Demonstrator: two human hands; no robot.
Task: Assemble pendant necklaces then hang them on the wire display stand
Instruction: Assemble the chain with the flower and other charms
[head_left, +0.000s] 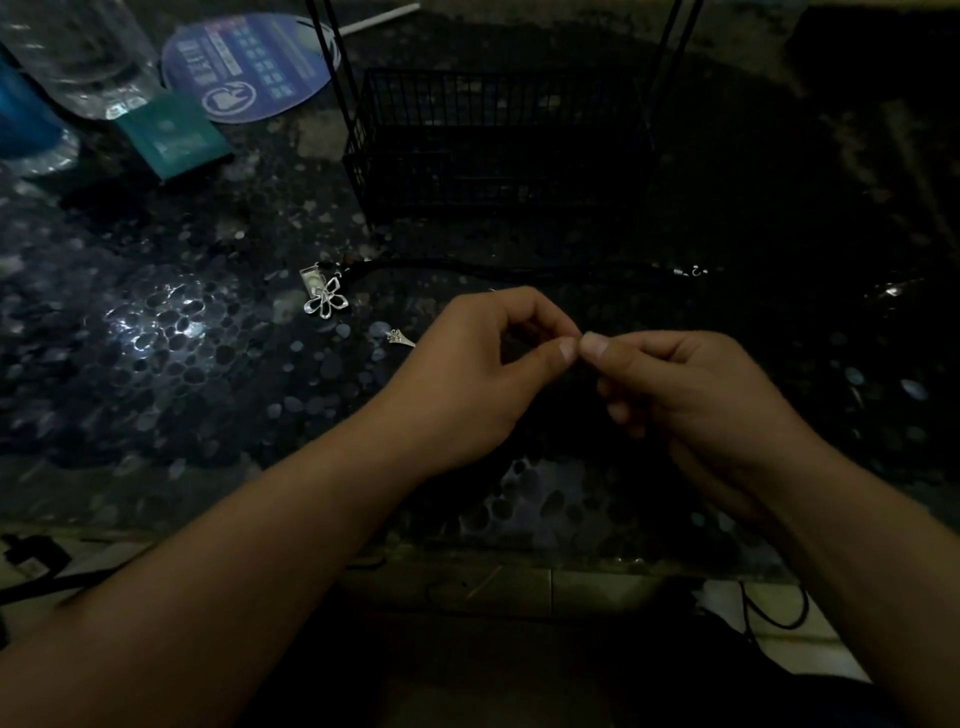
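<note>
— Flower pendant (325, 301): where is it?
— On the dark pebble-patterned table (208, 395), left of the hands, touching a small rectangular pendant (310, 278). A black cord (519, 269) runs from them rightwards to a silver clasp (693, 271).
— And the hands?
— The left hand (478, 374) and right hand (691, 389) meet thumb tip to thumb tip, fingers curled in a pinch. What they pinch is too small and dark to tell.
— Anything else nearby?
— A small silver charm (400, 338) lies just beside the left hand. The black wire display stand (493, 135) sits behind, its basket base on the table.
</note>
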